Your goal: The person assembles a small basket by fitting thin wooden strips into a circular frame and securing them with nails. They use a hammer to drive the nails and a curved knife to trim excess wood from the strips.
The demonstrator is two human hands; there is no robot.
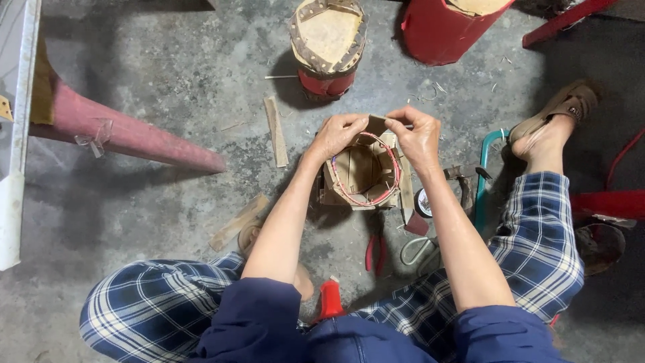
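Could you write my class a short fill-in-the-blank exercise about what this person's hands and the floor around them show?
1. Both hands, left hand and right hand, hold a thin strip at the rim of a ring of ____ slats.
2. The pliers on the floor have ____ handles.
3. The person's trousers have a ____ pattern.

Missing words: wooden; red; checked

1. Hands: 2, left hand [339, 134] and right hand [418, 136], both on the far rim of the ring [363, 171].
2. Ring of wood pieces: 1.
3. Drums: 2, small drum [328, 44] beyond the ring, red drum [447, 27] beyond and right of it.
4. Loose slats: 2, one [276, 131] left of the ring, one [236, 223] nearer and left.
5. Pliers [375, 252]: 1, just near side of the ring.
6. Sandals: 1 fully seen [557, 107], far right of the ring.
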